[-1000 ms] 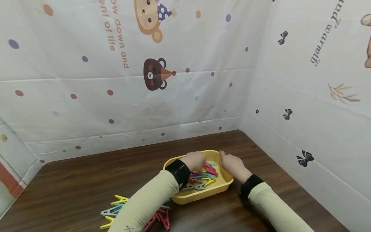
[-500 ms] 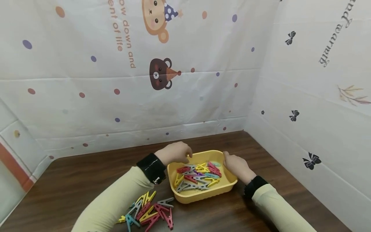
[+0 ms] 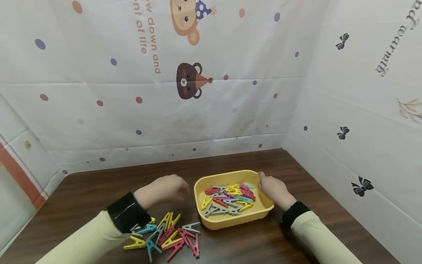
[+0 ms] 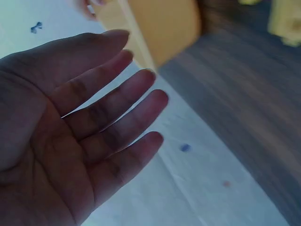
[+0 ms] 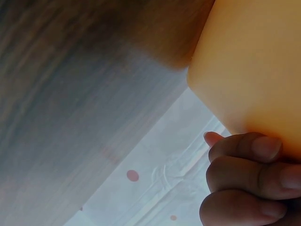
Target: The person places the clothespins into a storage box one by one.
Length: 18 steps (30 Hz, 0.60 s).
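Note:
A yellow plastic basket [image 3: 227,222] sits on the table with several coloured clothespins [image 3: 247,191] scattered in it. My right hand [image 3: 275,189] grips its right rim, and in the right wrist view the curled fingers [image 5: 240,176] lie against the outer wall. Left of the basket, my left hand [image 3: 163,191] is in the air above the table, just beyond a loose pile of clothespins [image 3: 166,235] in red, yellow, blue and grey. The left wrist view shows that palm [image 4: 51,155] bare, its fingers relaxed and slightly bent.
The dark wood table [image 3: 125,190] runs back to a wall covering [image 3: 230,110] printed with bears and dots. A second covered wall [image 3: 356,146] borders the table on the right. The left sleeve [image 3: 89,238] passes by the pile's left side.
My left hand has moved out of the basket and back leftward toward the pile, which the arm no longer covers. The right hand has kept its hold on the basket. The head view has shifted slightly.

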Available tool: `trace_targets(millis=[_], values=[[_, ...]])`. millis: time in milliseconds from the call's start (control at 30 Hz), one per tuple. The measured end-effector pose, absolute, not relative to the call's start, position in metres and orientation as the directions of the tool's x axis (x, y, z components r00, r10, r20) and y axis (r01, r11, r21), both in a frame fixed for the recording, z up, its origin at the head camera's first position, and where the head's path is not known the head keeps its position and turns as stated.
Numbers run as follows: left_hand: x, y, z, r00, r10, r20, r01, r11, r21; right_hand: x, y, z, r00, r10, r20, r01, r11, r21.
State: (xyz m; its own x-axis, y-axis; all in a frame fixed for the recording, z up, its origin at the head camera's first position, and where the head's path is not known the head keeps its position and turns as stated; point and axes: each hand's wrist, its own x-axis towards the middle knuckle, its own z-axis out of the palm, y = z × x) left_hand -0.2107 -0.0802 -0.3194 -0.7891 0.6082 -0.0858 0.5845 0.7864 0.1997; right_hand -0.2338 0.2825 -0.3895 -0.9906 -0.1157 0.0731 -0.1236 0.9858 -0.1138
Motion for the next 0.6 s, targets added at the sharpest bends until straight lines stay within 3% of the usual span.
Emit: trace_targets(millis=[400, 600], values=[[-0.194, -0.149, -0.361, -0.871, 0.440, -0.217, 0.379, 0.885, 0.271, -0.232, 0.284, -0.388, -0.988, -0.124, 0.093, -0.134, 0.985, -0.112], [-0.191, -0.159, -0.375, -0.876, 0.449, -0.175, 0.406, 0.884, 0.232, -0.232, 0.283, -0.387, -0.989, -0.123, 0.086, -0.133, 0.984, -0.117]])
